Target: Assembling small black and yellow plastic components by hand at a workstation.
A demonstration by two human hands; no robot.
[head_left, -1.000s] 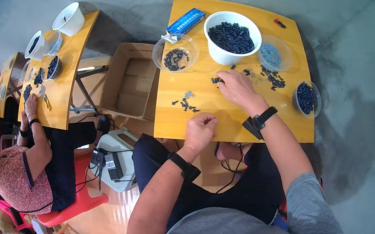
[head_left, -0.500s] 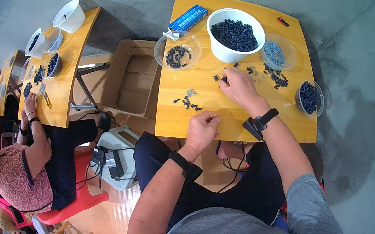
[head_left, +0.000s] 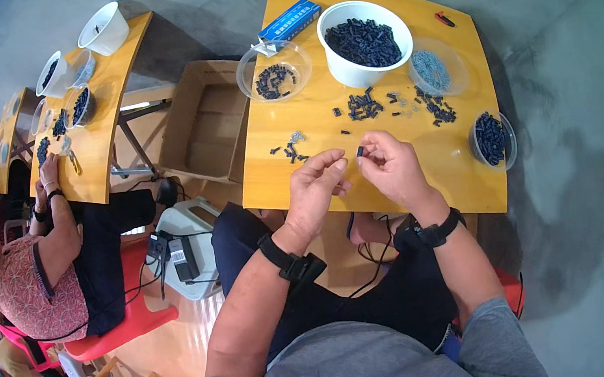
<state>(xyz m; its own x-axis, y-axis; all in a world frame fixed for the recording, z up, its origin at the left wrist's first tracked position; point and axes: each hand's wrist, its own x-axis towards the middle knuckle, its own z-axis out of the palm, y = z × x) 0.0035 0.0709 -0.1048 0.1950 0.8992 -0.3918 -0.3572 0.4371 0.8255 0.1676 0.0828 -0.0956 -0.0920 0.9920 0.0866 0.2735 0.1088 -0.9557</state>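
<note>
A yellow table (head_left: 271, 123) carries a white tub (head_left: 340, 72) heaped with dark pieces. Over its near edge, the left hand (head_left: 316, 188) has its fingers curled toward the thumb; whether they grip anything, I cannot tell. Beside it, the right hand (head_left: 398, 172) pinches its thumb and forefinger together. Just right of the tub, a clear bowl (head_left: 458, 74) holds pale blue bits. Between the right hand's pinched tips is one small dark piece (head_left: 360, 152).
</note>
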